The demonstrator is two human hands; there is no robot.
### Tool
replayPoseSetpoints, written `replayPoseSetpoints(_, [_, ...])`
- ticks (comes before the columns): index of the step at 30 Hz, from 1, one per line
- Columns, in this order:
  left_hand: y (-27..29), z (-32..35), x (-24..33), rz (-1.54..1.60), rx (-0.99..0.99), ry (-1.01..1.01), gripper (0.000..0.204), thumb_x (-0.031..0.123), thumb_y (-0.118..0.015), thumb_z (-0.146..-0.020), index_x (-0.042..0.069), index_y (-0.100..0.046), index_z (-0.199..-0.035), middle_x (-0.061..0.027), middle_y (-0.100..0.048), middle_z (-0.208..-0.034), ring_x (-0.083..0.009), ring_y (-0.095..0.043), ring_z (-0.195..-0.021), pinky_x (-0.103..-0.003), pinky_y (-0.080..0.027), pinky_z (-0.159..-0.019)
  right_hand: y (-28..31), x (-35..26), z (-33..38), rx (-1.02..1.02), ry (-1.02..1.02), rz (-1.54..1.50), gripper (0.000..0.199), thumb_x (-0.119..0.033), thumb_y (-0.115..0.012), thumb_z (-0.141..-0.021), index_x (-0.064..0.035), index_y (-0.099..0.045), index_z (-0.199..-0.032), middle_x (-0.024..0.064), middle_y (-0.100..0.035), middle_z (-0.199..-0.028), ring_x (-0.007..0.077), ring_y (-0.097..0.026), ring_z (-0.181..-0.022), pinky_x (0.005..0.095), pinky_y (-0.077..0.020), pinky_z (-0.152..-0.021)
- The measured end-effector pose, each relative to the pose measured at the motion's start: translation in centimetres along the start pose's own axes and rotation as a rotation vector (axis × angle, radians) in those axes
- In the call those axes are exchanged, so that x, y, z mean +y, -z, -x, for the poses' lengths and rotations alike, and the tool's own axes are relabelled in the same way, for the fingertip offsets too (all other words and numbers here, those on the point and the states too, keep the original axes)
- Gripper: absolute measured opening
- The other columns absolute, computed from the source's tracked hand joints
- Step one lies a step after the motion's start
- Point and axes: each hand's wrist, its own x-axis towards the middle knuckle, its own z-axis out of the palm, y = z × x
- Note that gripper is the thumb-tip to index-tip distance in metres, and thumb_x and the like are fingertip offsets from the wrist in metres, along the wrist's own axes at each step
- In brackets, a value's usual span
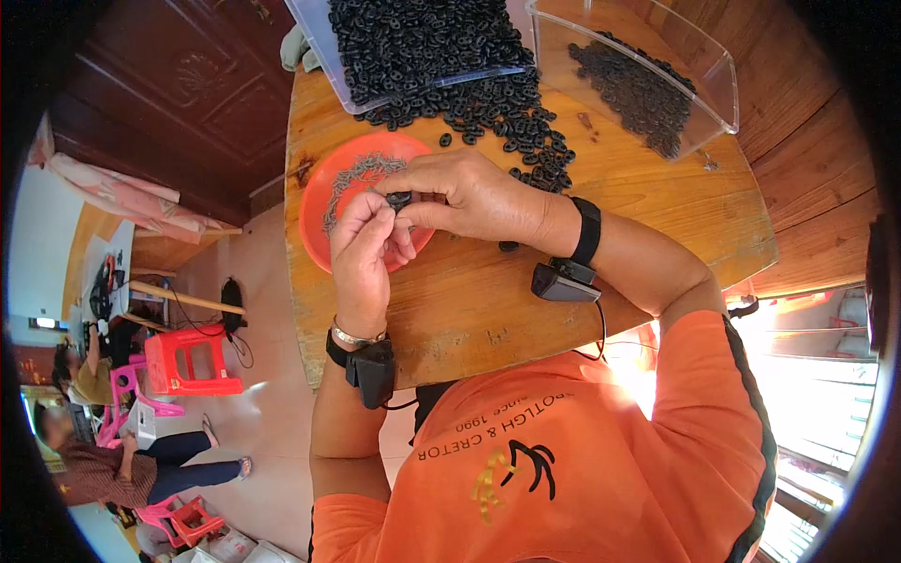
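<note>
My left hand [361, 246] and my right hand [481, 195] meet above the red-orange plate [314, 202]. Between their fingertips is a small black oval piece [399, 200], pinched by the right thumb and forefinger, with the left thumb and fingers closed against it. Whether a tiny metal part is also in the left fingers cannot be made out. Many small grey metal pieces [369, 169], like screws or pins, lie in the plate. Beyond the hands, loose black oval pieces with holes [511, 117] spill across the wooden table [450, 319].
A clear plastic bin [349, 92] heaped with black pieces lies at the far edge. Right of it stands another clear bin [727, 98] with fewer dark pieces. Single pieces lie near my right wrist. A red stool [194, 361] and seated people are off to the left.
</note>
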Motion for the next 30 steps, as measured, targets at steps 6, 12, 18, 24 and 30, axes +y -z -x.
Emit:
replayPoseSetpoints(6, [-0.1,0.0,0.0,-0.045,0.015,-0.034,0.017,0.020,-0.045,-0.093,0.005,-0.050,-0.085,-0.0017,-0.053,-0.068,-0.0069,-0.049,-0.057,-0.019,-0.037,-0.049,0.1,-0.2,-0.1,-0.022,-0.012,-0.007,0.024,-0.011,-0.065,-0.078,-0.0037,-0.064,-0.101,0.0145,-0.065,-0.084,0.0293,-0.065,-0.077,0.0356,-0.0517,-0.070])
replayPoseSetpoints(12, [-0.2,-0.1,-0.3,-0.052,0.003,-0.068,0.017,0.020,-0.046,-0.093,0.006,-0.049,-0.084,-0.0013,-0.053,-0.068,-0.0062,-0.049,-0.056,-0.018,-0.037,-0.049,0.0,-0.1,0.2,-0.006,0.004,-0.013,0.026,-0.012,-0.066,-0.080,-0.0063,-0.064,-0.106,0.0133,-0.064,-0.086,0.0289,-0.064,-0.079,0.0352,-0.0505,-0.068])
replayPoseSetpoints(18, [-0.3,0.1,-0.4,-0.056,0.011,-0.061,0.018,0.019,-0.045,-0.094,0.008,-0.048,-0.081,0.0001,-0.053,-0.067,-0.0047,-0.048,-0.055,-0.017,-0.035,-0.048,-0.4,0.2,0.2,0.008,0.062,0.039,0.022,-0.012,-0.064,-0.081,-0.0048,-0.062,-0.102,0.0127,-0.064,-0.089,0.0306,-0.063,-0.082,0.0368,-0.0507,-0.070])
replayPoseSetpoints(24, [-0.9,-0.1,-0.9,-0.101,0.083,-0.057,0.020,0.019,-0.044,-0.096,0.005,-0.050,-0.083,-0.0019,-0.054,-0.066,-0.0068,-0.049,-0.055,-0.018,-0.038,-0.049,-0.5,0.6,0.5,-0.023,0.062,0.105,0.019,-0.015,-0.060,-0.084,-0.0045,-0.060,-0.100,0.0105,-0.064,-0.092,0.0310,-0.061,-0.081,0.0377,-0.0510,-0.071])
replayPoseSetpoints(30, [-1.0,0.2,-0.9,-0.110,0.108,-0.011,0.022,0.019,-0.044,-0.096,0.005,-0.052,-0.081,-0.0028,-0.054,-0.065,-0.0080,-0.050,-0.052,-0.019,-0.038,-0.046,-1.0,0.8,0.5,-0.020,0.161,0.270,0.019,-0.013,-0.059,-0.082,-0.0012,-0.059,-0.097,0.0112,-0.061,-0.086,0.0282,-0.062,-0.078,0.0357,-0.0521,-0.067])
